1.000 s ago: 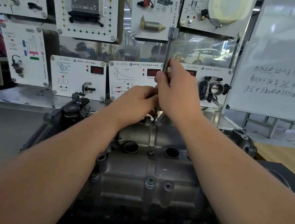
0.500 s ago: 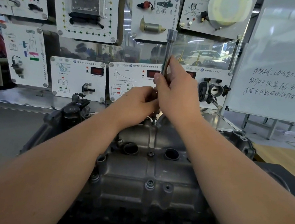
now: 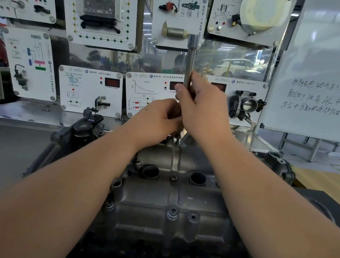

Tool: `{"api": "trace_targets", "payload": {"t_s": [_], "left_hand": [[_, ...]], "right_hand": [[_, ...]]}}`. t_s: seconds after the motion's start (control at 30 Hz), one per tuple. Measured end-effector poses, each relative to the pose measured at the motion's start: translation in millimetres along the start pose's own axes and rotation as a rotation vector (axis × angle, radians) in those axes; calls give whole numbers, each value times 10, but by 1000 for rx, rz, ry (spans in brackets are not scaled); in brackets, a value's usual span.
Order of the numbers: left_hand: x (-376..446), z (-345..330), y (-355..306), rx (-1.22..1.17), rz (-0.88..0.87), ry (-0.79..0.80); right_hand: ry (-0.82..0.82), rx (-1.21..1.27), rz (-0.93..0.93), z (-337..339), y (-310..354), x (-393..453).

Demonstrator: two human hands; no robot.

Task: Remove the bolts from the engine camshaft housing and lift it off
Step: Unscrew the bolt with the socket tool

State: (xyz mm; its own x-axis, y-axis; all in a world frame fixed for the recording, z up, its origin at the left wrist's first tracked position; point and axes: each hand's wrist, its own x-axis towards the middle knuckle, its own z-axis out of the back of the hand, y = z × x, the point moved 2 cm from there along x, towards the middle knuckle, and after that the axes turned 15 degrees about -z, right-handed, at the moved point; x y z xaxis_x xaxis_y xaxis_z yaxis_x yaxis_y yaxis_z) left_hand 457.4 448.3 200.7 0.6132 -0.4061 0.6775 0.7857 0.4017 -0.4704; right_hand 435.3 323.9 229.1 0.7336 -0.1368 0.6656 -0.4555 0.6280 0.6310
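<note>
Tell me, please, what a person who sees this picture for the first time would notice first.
First, the two hands meeting at the centre: the right hand grips a long metal socket extension held upright, and the left hand holds its lower end. Just below lies the grey camshaft housing, with two round openings on top. Behind stands a wall of white training panels.
</note>
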Motion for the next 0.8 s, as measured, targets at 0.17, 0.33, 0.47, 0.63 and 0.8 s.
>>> {"api": "trace_targets", "payload": {"t_s": [0.17,0.33,0.47,0.63,0.8], "left_hand": [[-20,-13,-24,-18,-17,-3],[-7,15,-22,12,-36,9],[4,18,-9,-4,-6,4],[-22,-6,-35,-18,-2,22],[-20,13,-26,9,-3,32]], "right_hand": [[44,-3,-45,-3,7,-10],[50,33,-37,-10,1,-22],[-25,14,18,4,14,-18],[6,5,-26,-22,1,10],[29,37,-51,-34,-10,-5]]}}
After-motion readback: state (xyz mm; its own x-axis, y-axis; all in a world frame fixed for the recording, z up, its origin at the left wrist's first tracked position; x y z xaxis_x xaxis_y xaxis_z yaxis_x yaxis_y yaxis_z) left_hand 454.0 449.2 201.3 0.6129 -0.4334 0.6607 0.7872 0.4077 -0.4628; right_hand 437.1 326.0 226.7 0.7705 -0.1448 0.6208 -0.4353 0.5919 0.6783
